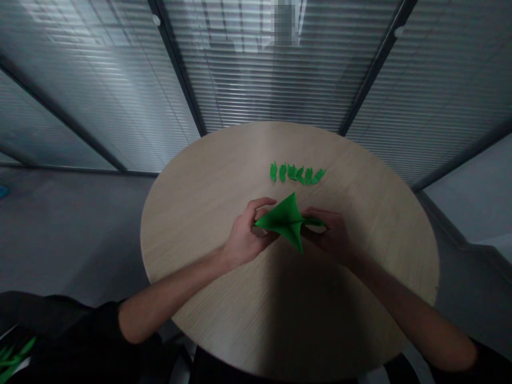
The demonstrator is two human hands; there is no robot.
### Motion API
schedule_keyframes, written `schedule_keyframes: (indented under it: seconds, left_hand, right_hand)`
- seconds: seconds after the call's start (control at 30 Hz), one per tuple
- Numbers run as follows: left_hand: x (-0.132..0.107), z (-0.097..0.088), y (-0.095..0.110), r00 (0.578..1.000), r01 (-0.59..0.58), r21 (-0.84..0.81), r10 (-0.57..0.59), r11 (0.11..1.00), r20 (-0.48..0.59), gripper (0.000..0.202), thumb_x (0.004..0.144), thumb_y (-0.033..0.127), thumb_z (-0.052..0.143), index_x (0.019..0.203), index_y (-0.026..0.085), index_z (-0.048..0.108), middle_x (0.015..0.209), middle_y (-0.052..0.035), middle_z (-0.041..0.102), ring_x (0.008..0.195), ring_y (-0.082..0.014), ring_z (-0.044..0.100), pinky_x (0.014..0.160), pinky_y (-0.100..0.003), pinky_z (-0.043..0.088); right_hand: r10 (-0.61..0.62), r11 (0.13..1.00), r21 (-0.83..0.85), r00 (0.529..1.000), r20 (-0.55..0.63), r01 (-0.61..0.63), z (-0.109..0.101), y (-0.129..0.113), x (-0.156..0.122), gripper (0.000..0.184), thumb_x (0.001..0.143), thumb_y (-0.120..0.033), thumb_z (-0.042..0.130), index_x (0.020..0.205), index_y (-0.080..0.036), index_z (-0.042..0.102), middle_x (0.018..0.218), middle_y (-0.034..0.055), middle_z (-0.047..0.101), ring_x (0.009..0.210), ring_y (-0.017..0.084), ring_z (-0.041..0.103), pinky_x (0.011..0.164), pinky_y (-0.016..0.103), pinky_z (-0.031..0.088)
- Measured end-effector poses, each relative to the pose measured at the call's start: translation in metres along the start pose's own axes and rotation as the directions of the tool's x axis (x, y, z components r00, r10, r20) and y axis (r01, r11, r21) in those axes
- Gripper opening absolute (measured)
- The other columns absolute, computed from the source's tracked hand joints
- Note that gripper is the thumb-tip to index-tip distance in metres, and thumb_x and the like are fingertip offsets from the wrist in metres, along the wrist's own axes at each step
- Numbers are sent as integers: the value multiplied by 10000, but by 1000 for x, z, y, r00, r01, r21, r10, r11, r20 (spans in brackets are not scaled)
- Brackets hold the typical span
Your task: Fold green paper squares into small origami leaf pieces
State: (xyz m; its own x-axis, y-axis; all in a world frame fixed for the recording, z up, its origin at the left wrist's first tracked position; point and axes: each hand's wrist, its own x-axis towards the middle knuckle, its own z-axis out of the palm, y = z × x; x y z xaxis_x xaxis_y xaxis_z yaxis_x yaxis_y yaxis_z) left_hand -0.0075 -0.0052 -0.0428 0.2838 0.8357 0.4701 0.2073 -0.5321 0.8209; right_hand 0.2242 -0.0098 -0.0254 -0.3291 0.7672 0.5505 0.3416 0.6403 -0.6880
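A green folded-paper piece point(285, 218), shaped like a pointed star, is held above the table between my hands. My left hand point(245, 234) pinches its left point, with the thumb below and the index finger curved above. On the other side, my right hand point(335, 234) is closed around a narrow green flap that sticks out to the right. The right fingertips are partly in shadow and behind the paper. Just beyond the hands, several small green folded-paper figures point(282, 172) lie in a row on the table.
The round wooden table point(188, 208) fills the middle of the view. Behind it stand glass panels with blinds point(248, 101). Green strips point(18, 354) show at the lower left, and a small blue object point(3, 191) lies on the floor at the left edge.
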Motion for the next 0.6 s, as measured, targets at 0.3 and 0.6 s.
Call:
schedule_keyframes:
  seconds: [0.3,0.6]
  left_hand:
    - [1,-3,4,994,-112,95,110,989,25,453,863,204,751,1261,211,535,921,-21,782,779,-166,755,714,-272,574]
    - [1,-4,4,991,-134,142,135,981,-1,417,831,222,795,1206,209,612,1018,-53,793,844,-194,774,731,-297,614]
  right_hand:
    - [98,986,130,993,65,-106,-2,-3,1,122,833,-207,791,954,-216,777,869,24,791,759,178,745,679,262,563]
    - [93,988,123,995,38,-97,-1,-2,1,80,861,-195,780,934,-226,772,850,11,785,755,164,741,697,265,568]
